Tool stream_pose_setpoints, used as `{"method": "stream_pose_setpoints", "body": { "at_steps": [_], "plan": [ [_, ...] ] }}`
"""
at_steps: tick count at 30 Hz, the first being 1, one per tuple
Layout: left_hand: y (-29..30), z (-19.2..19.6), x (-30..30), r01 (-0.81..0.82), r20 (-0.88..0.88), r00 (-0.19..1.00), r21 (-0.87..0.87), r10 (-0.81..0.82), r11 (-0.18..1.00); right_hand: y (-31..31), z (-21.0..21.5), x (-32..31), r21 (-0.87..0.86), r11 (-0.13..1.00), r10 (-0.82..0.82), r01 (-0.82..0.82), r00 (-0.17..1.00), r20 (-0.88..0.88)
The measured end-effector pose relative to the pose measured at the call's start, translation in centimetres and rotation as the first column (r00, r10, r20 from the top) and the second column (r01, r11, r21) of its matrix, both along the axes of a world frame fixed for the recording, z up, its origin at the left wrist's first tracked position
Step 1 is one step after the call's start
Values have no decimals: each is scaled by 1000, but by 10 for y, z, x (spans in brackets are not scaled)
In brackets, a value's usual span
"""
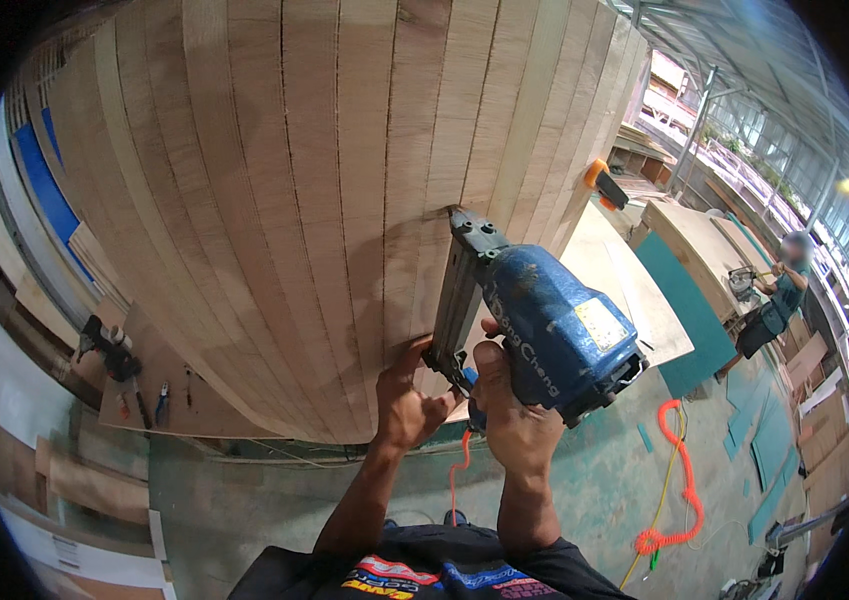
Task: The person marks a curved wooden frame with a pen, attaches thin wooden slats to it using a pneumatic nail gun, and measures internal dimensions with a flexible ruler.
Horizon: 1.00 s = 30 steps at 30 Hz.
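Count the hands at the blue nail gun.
2: the right hand holding the blue nail gun, the left hand by the lower end of its magazine. No others show.

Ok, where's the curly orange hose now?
In the head view, the curly orange hose lies at lower right on the floor, below the teal panel, right of the right hand.

- Nail gun [536, 310]: blue casing, yellowish label [601, 324], dark grey nose.
- Wooden panel [334, 150]: striped, pale tan to pinkish brown, dark seams.
- Coiled hose [688, 480]: bright orange.
- Shirt [439, 546]: black, multicoloured print.
- Floor [584, 490]: grey-green.
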<state>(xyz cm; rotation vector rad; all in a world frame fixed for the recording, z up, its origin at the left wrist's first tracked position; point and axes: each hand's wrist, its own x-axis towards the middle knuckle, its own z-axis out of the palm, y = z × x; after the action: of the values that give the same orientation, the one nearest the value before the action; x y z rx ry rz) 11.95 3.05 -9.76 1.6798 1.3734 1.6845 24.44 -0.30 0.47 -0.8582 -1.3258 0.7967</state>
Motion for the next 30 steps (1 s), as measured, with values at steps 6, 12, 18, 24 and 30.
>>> {"method": "stream_pose_setpoints", "body": {
  "at_steps": [6, 12, 18, 24, 30],
  "plan": [
    [-1, -5, -7, 25, 2, 1000, 56, -25, 998, -1, -2, -4, 23, 1000, 3, -3, 1000, -13],
    [1, -6, -8, 33, 5, 999, 30, -33, 999, 1, -4, -4, 135, 991, -30, 22, 998, 61],
    [-2, -8, -9, 12, 11, 1000, 38, -13, 999, -1, -8, -10, 112, 994, 10, -17, 998, 64],
    [-5, -3, -13, 4, -22, 1000, 53, -3, 999, 0, -8, -17, 256, 967, -18, 6, 999, 46],
    [-11, -11, -26, 39, 10, 999, 34, -39, 999, -12, -9, -28, 98, 995, 39, -32, 997, -68]
  ]
}}
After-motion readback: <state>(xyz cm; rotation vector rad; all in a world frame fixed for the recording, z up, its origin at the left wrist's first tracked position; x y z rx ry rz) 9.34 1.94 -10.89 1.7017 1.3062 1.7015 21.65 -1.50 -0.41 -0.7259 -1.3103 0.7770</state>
